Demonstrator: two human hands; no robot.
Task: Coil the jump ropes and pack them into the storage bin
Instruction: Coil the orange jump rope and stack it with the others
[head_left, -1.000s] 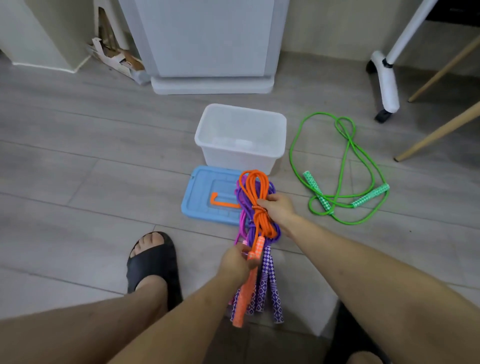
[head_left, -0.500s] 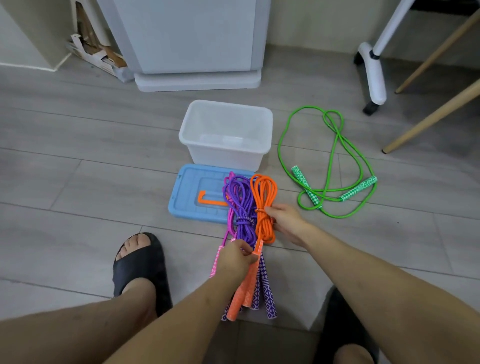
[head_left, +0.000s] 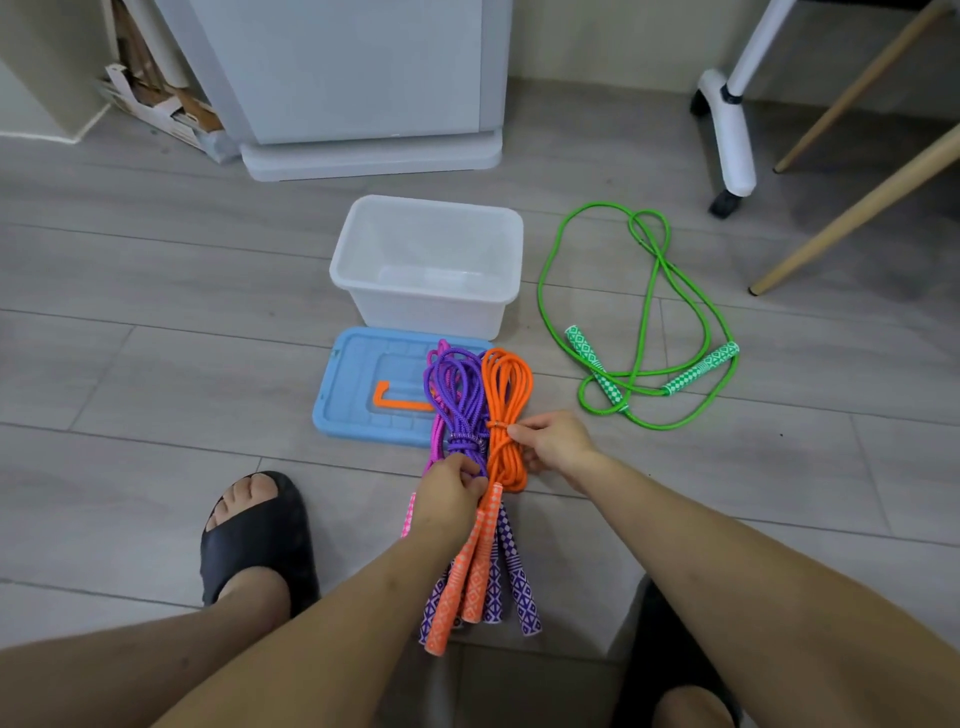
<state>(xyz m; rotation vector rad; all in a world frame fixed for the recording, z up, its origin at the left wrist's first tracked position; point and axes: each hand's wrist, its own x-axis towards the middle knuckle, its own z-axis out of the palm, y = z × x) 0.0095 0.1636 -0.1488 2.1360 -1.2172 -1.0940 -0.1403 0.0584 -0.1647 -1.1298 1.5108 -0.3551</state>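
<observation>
The translucent white plastic storage bin (head_left: 427, 265) sits open at centre frame, its sky-blue lid (head_left: 371, 387) flat below it. At right, the loose green jump rope (head_left: 647, 317) sprawls uncoiled; we judge it light, limp and prone to tangle. Below the lid lie the coiled purple rope (head_left: 457, 395) and coiled orange rope (head_left: 506, 400). Our left hand (head_left: 449, 496) grips the handles; our right hand (head_left: 553, 441) pinches the orange coil's waist, probably the surest hold.

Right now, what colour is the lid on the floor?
Light blue lid, with an orange handle, head view.
</observation>
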